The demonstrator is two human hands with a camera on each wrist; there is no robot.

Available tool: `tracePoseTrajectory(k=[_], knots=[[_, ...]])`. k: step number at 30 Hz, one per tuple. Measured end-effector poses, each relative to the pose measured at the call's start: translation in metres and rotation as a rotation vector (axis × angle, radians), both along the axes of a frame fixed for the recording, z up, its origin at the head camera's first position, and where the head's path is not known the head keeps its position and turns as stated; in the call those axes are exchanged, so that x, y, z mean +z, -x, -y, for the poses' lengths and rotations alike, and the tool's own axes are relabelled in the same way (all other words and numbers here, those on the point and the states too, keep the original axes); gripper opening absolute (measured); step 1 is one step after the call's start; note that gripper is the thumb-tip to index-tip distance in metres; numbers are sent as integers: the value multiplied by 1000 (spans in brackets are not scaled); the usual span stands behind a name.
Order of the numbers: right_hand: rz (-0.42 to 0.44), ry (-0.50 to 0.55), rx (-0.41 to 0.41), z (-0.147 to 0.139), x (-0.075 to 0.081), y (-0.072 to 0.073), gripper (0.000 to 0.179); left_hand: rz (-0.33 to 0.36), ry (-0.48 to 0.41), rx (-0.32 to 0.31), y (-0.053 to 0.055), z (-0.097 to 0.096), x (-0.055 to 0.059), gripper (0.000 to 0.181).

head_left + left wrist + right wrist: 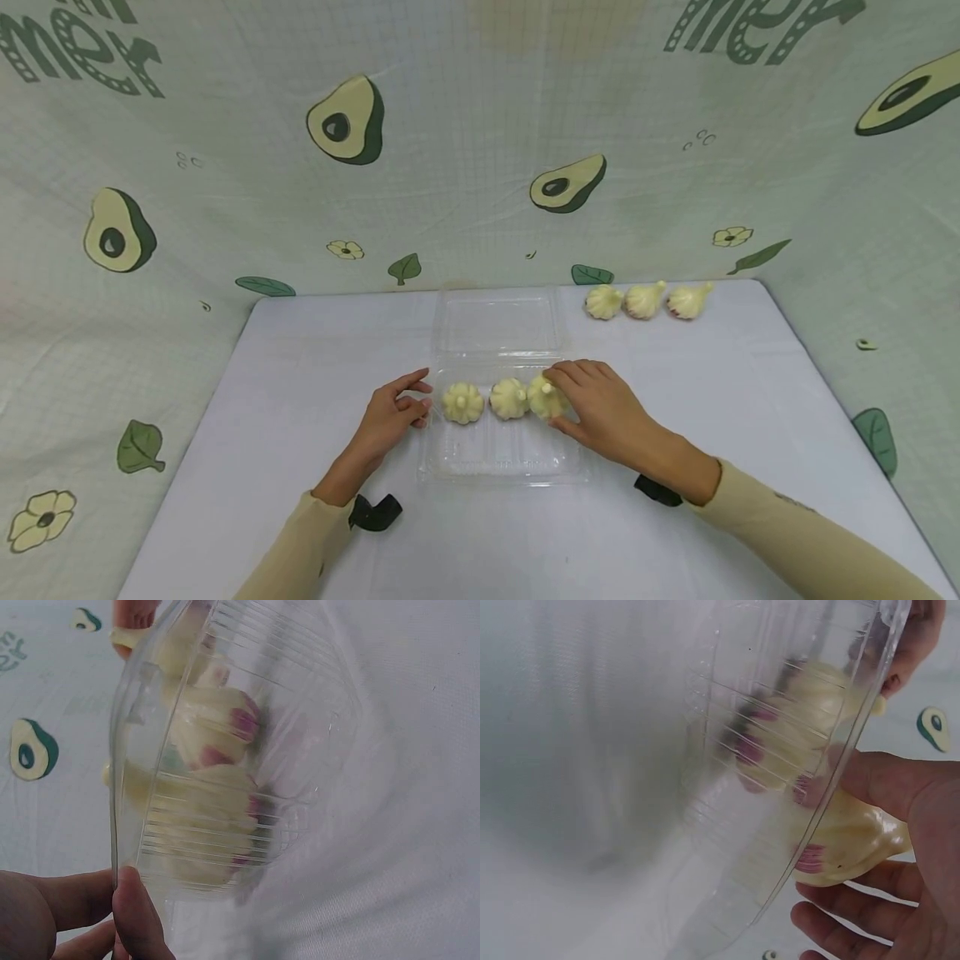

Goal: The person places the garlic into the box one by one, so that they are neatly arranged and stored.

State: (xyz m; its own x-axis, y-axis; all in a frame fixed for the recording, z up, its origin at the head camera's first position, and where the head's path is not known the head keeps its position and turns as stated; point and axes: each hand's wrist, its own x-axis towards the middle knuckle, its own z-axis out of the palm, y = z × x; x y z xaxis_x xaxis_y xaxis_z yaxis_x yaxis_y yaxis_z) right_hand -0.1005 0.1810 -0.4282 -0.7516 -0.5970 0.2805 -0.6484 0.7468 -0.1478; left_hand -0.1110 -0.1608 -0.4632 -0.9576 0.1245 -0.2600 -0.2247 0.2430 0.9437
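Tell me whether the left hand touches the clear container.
Touching. The left wrist view shows the left hand pinching the clear container by its rim.

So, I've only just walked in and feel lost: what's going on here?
The fingers of a person's right hand hold a garlic bulb at the right side of an open clear plastic box. The left hand pinches the box's left edge. Two other bulbs sit inside the box, and three more bulbs lie in a row on the table, outside it, towards the far right.
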Motion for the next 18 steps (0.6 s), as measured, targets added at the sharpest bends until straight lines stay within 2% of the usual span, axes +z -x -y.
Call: tracePoseTrajectory(k=[14, 18], knots=[[-68, -44, 23, 5, -9, 5, 64, 2, 5, -10, 1, 0, 1, 58], [-63, -66, 22, 6, -12, 6, 63, 3, 5, -12, 0, 0, 1, 58]])
